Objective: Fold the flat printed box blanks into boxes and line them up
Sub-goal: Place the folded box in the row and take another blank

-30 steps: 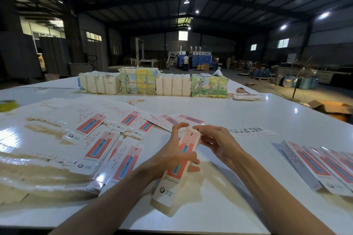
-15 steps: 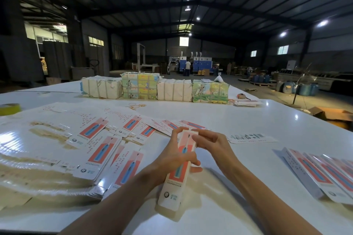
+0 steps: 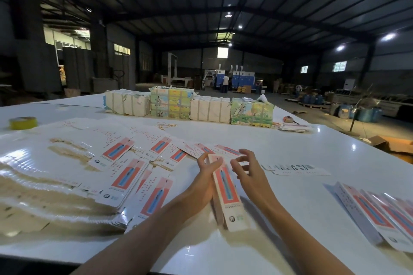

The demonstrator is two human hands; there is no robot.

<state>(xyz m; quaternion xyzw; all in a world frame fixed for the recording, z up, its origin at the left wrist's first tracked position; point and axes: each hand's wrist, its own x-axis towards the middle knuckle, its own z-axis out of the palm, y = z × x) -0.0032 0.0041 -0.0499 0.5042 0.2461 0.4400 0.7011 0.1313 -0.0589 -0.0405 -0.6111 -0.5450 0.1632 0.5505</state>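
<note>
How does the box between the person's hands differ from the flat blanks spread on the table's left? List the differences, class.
The box is folded up, showing a side wall; the flat blanks are unfolded sheets. The box is gripped by the left hand; the flat blanks lie untouched, overlapping. Both share the red-and-blue print.

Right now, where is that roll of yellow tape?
In the head view, the yellow tape roll sits at the far left of the white table, beyond the flat blanks and left of the wrapped bundles.
</note>
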